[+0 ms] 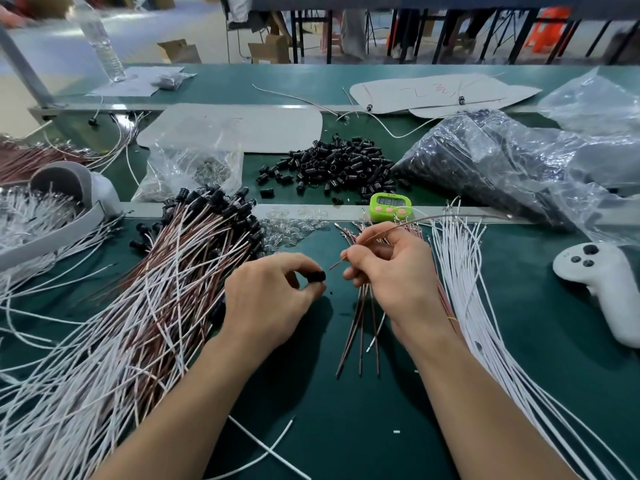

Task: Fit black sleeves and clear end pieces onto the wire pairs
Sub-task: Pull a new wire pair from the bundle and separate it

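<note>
A black sleeve (317, 276) is pinched by the left hand (270, 292). At its 2 o'clock, a brown wire (335, 265) is gripped by the right hand (391, 271).

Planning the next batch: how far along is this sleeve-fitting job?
Done: a heap of sleeved wire pairs lies at the left. In hand: the left hand pinches one black sleeve; the right hand holds a brown wire, its tip near the sleeve, not yet inside. Left: bare white wires at the right, loose brown wires beneath the right hand, a pile of loose sleeves and clear end pieces.
</note>
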The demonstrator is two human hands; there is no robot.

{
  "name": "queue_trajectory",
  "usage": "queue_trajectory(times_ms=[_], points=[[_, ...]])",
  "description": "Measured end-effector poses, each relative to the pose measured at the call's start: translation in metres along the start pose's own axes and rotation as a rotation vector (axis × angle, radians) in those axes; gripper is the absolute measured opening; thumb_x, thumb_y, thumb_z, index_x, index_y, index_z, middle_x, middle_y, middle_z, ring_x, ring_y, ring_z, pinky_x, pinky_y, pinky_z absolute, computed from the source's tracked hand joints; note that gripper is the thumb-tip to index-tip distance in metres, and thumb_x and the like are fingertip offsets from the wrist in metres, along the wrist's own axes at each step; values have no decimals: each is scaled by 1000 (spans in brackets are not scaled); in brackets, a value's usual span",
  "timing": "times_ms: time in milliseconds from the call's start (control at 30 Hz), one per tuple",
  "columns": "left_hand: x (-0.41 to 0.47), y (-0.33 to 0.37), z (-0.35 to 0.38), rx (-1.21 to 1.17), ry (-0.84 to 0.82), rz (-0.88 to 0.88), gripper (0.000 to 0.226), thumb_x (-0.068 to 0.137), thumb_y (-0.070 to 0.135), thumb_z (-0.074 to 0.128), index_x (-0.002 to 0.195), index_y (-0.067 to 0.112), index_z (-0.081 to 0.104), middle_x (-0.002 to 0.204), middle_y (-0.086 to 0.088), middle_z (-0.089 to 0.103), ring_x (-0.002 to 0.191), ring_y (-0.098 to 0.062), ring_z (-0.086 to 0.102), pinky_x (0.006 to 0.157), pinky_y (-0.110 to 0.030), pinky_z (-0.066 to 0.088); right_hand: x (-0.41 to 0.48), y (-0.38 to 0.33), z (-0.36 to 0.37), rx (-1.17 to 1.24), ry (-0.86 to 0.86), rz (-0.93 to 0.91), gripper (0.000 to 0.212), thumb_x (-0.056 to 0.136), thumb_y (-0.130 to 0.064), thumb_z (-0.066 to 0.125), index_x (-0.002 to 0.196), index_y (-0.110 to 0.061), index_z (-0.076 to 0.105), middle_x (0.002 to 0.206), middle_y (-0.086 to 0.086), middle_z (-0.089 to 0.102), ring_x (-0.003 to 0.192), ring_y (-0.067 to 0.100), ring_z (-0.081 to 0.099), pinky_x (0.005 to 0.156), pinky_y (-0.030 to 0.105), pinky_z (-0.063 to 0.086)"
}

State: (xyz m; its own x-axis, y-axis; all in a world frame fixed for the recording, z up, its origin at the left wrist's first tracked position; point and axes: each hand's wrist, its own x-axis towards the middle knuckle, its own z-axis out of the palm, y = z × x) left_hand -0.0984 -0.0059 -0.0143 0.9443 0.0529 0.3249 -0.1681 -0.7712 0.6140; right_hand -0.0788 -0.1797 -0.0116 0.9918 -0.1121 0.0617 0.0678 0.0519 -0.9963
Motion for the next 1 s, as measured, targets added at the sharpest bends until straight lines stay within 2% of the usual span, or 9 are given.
queue_trajectory(times_ms=[67,233,433,533,733,800,867,1000], points=[[0,0,1,-17,-7,0,15,72,39,88,81,45,77,70,22,70,65,-1,63,70,-32,55,0,1,0,-15,3,-15,14,78,-10,73,86,-16,63,73,13,75,58,24,72,52,27,53],[-1,-1,2,-84,-60,6,13,75,34,87,84,40,79,77,26,72,64,-5,63,68,-33,56,-2,1,2,-121,-13,-34,21,78,-13,75,78,-32,67,68,7,75,59,26,74,53,29,54],[-2,-1,4,-155,-64,6,15,78,32,82,92,37,81,80,28,72,61,-8,62,65,-31,56,-1,2,3,-11,-34,25,12,76,-8,74,81,-14,64,72,15,75,57,26,71,50,27,52],[-2,0,5,-185,-85,23,16,79,33,78,95,35,81,80,24,73,62,-8,63,63,-29,55,-2,2,6,-38,-57,25,16,75,-7,76,74,-20,67,70,14,75,57,27,71,51,26,52],[0,3,6,-217,-120,64,24,84,40,66,104,35,78,90,17,73,80,-8,67,76,-36,55,2,2,2,5,-31,24,19,82,4,77,73,-11,69,67,16,72,53,20,65,46,23,46],[1,2,6,-196,-123,96,25,88,39,64,109,34,77,91,17,70,83,-6,63,78,-33,53,1,2,2,17,-29,32,21,83,5,76,74,-11,68,68,16,72,52,20,64,45,22,44],[2,0,7,-175,-112,114,22,90,35,70,110,34,77,90,19,67,83,-3,61,77,-23,50,1,3,2,25,-18,33,21,84,7,75,75,-10,66,68,16,72,52,20,64,45,22,44],[0,0,8,-173,-83,89,28,81,28,84,108,33,79,85,20,68,77,-5,60,71,-14,44,-1,1,1,84,-11,44,15,84,11,73,80,-1,64,69,17,73,52,20,66,45,23,44]])
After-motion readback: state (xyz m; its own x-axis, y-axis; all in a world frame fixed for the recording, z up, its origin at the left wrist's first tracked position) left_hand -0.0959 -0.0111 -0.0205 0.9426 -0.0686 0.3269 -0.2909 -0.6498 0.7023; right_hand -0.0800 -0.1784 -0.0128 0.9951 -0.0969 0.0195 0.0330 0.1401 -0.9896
